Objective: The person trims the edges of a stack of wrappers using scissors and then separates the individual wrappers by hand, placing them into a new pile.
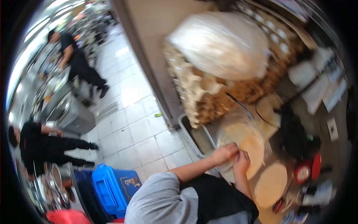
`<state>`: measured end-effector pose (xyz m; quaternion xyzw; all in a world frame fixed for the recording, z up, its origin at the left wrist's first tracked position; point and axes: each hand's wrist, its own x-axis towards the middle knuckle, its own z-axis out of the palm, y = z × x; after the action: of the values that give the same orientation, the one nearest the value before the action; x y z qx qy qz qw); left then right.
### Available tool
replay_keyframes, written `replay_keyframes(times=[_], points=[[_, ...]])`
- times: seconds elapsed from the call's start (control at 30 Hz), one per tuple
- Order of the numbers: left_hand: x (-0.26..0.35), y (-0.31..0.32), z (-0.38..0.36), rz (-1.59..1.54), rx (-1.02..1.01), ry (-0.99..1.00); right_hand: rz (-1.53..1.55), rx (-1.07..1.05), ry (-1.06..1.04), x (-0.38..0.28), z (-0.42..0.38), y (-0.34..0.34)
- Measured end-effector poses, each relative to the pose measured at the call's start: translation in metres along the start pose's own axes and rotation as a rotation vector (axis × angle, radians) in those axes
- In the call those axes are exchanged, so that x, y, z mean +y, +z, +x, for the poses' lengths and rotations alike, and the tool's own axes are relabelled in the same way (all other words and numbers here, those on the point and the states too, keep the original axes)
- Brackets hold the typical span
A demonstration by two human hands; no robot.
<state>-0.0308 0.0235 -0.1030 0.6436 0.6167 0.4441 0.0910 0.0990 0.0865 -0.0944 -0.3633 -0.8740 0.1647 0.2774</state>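
Both my hands meet over a round pale sheet (255,158) that lies in clear plastic on the counter. My left hand (225,153) is closed, its fingers pinched together beside the other hand. My right hand (242,161) is closed too, touching it. What the fingers hold is too small and blurred to name. A second round, flat, pale piece (271,184) lies nearer to me on the right.
Stacked egg cartons (209,100) carry a large filled plastic bag (223,44). A red scale-like object (302,172) and a black bag (294,130) are at the right. A blue bin (112,186) stands at lower left. Two people (80,59) in black are at the left.
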Motion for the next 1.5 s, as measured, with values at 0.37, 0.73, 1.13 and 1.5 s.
replay_keyframes(times=[0.37,0.73,1.13,1.5], points=[[-0.008,0.012,0.001,-0.187,0.197,-0.393,0.259,-0.067,0.092,0.015,0.011,0.018],[-0.008,0.005,-0.001,-0.231,0.165,-0.495,0.499,-0.184,0.202,0.012,0.023,0.026],[-0.004,0.004,-0.009,-0.099,0.258,-0.455,0.633,-0.303,0.278,0.045,0.029,0.05],[-0.005,0.014,-0.006,-0.189,0.316,-0.464,0.429,-0.197,0.076,0.018,0.03,0.028]])
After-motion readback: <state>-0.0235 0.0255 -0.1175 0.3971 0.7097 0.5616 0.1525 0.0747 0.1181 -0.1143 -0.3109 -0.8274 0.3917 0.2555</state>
